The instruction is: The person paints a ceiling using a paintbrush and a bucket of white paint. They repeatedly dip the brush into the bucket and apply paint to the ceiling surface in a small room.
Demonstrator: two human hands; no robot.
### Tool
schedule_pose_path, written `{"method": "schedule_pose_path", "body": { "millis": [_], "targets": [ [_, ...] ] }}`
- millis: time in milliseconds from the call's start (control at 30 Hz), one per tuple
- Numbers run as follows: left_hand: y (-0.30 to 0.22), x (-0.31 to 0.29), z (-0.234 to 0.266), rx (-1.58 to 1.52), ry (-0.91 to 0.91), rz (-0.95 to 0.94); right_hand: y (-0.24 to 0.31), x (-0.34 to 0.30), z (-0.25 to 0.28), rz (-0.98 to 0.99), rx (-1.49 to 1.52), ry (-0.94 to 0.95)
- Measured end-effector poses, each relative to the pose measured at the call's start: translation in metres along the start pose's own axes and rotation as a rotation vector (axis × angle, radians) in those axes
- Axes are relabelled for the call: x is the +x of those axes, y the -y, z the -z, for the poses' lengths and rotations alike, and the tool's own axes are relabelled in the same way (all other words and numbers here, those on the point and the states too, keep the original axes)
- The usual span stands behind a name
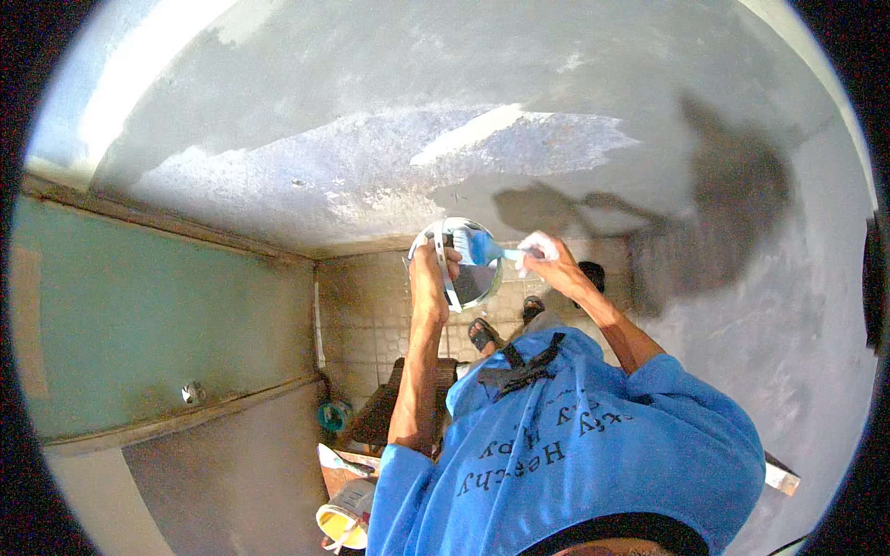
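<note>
The right hand (549,258) clamps the blue brush (481,246), which points left over the bucket (461,223), whose left edge the left hand (430,275) grips.

Around paint bucket (479,284): patchy wall (556,74) blocks 12 o'clock; right hand (547,258) and paintbrush (476,246) obstruct 3. Open air at 9, beyond left hand (430,278), to green wall (167,315).

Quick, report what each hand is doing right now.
Left hand: closed, holding the round white bucket with dark grey contents.
Right hand: closed, holding the flat blue paintbrush by its light-blue handle.
</note>
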State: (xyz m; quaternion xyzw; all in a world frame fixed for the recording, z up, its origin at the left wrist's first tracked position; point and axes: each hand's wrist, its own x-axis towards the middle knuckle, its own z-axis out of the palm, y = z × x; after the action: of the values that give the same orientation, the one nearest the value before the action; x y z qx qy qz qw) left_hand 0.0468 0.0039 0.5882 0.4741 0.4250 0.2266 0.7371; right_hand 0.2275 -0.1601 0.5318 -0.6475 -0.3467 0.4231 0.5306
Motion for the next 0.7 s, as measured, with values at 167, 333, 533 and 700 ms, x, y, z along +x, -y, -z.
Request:
{"method": "schedule_pose_path", "body": {
  "millis": [167,333,533,700],
  "targets": [
    [0.007,0.004,-0.009,-0.085,-0.100,-0.019,-0.028,-0.016,0.000,-0.088,0.035,0.153],
    [0.010,0.002,-0.007,-0.124,-0.073,0.001,-0.030,-0.032,-0.010,-0.123,-0.040,0.056],
    [0.003,-0.004,-0.010,-0.246,-0.136,-0.037,-0.039,-0.034,-0.028,-0.100,-0.142,-0.111],
    [0.000,-0.007,0.008,-0.313,-0.147,-0.058,-0.037,-0.015,-0.028,-0.078,-0.156,-0.099]
  ]
}}
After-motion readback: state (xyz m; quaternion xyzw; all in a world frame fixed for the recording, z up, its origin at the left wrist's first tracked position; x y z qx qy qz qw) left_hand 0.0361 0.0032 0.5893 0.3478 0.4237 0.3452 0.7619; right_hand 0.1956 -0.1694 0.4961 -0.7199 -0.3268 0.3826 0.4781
